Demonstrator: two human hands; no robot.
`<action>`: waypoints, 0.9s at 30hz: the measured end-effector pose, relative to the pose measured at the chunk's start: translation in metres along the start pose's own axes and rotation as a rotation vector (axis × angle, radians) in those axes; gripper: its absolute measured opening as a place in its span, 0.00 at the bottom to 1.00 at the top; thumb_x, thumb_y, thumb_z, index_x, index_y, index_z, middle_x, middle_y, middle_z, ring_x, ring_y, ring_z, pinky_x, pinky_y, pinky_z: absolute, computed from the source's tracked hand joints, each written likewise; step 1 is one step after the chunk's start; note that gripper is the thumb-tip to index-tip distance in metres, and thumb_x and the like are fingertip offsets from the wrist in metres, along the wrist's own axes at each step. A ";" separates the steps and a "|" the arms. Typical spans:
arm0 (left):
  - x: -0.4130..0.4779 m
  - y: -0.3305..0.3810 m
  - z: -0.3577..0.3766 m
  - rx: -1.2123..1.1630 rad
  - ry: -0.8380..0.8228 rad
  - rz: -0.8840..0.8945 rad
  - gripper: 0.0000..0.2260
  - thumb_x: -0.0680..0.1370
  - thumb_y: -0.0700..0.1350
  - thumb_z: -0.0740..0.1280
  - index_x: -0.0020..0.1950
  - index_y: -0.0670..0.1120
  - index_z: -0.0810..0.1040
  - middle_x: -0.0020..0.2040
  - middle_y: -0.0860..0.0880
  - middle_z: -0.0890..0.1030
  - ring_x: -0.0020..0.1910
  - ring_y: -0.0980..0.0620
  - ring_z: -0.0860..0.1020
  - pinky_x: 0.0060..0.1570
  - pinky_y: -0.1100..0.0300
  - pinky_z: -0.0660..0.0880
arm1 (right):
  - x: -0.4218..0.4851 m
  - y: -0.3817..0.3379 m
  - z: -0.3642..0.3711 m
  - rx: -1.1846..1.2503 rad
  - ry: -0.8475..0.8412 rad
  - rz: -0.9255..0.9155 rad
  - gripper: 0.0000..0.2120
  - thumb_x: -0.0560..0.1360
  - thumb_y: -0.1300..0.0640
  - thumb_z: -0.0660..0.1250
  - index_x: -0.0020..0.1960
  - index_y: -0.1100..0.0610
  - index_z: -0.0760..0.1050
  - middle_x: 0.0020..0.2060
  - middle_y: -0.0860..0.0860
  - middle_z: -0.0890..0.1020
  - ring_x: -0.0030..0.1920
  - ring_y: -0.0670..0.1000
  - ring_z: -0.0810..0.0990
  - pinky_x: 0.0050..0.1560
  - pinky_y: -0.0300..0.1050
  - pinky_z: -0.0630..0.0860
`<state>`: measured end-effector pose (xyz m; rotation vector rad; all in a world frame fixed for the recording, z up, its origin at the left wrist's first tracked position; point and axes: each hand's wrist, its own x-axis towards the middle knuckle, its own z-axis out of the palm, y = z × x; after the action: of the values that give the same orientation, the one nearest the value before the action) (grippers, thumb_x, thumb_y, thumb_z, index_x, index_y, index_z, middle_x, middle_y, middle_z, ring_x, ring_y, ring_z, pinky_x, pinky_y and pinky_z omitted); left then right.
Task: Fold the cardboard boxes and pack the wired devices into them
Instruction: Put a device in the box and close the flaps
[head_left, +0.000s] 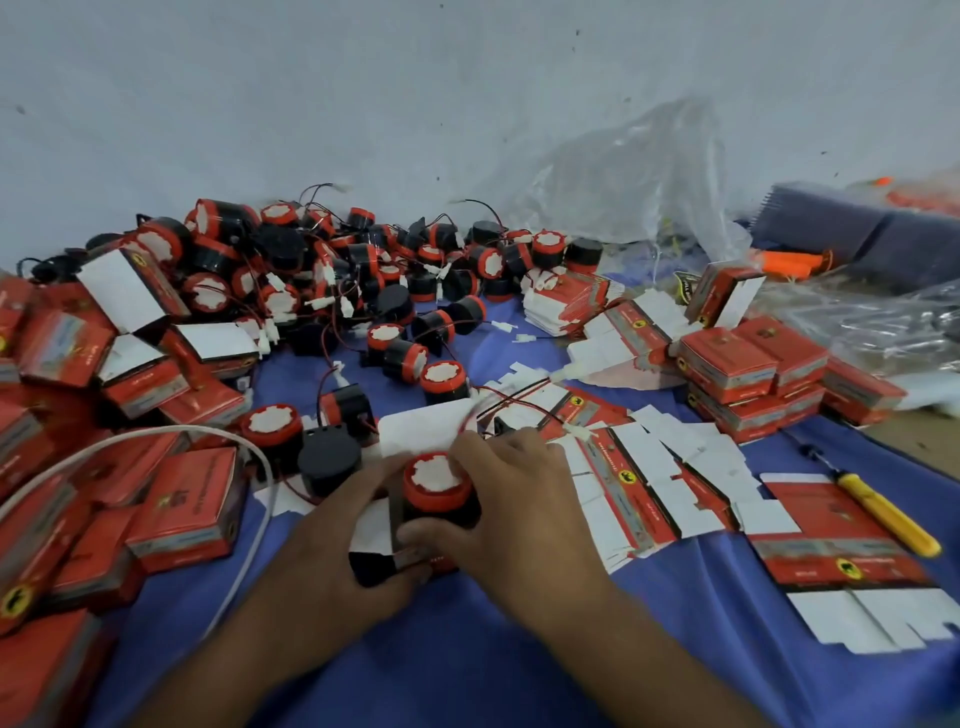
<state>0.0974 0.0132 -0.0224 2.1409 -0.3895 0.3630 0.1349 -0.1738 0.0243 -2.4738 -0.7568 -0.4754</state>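
A black device with a red rim and white top sits in a half-folded red and black cardboard box on the blue cloth at centre. My left hand grips the box from the left, thumb on its front. My right hand is curled round the device from the right, fingers over its far side. The box's white flap stands open behind. Red and black wires run from the device toward the back right.
A heap of wired devices lies at the back. Folded boxes pile at left and stack at right. Flat unfolded boxes spread to the right, with a yellow screwdriver. A white cable loops left.
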 end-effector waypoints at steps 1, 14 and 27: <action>0.000 0.000 0.000 0.010 -0.002 0.005 0.34 0.71 0.55 0.75 0.73 0.65 0.64 0.69 0.66 0.71 0.67 0.68 0.70 0.60 0.77 0.66 | 0.001 0.003 0.000 -0.025 -0.044 0.010 0.26 0.67 0.28 0.68 0.50 0.48 0.72 0.45 0.44 0.80 0.50 0.49 0.71 0.53 0.48 0.67; -0.002 0.000 -0.001 0.156 -0.008 -0.005 0.21 0.72 0.70 0.64 0.65 0.72 0.71 0.55 0.60 0.73 0.56 0.60 0.75 0.53 0.71 0.70 | 0.015 0.003 -0.024 0.188 -0.164 0.016 0.10 0.81 0.48 0.65 0.50 0.53 0.82 0.47 0.49 0.76 0.48 0.47 0.75 0.54 0.49 0.73; -0.003 0.008 -0.004 0.182 0.031 -0.040 0.18 0.71 0.63 0.68 0.58 0.60 0.76 0.55 0.61 0.73 0.57 0.61 0.75 0.53 0.74 0.68 | 0.033 0.046 -0.052 -0.259 -0.327 0.141 0.11 0.83 0.52 0.61 0.60 0.46 0.80 0.57 0.50 0.80 0.61 0.55 0.73 0.60 0.51 0.66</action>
<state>0.0913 0.0124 -0.0157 2.3134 -0.3048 0.4220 0.1792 -0.2218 0.0653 -2.8673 -0.6712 -0.1211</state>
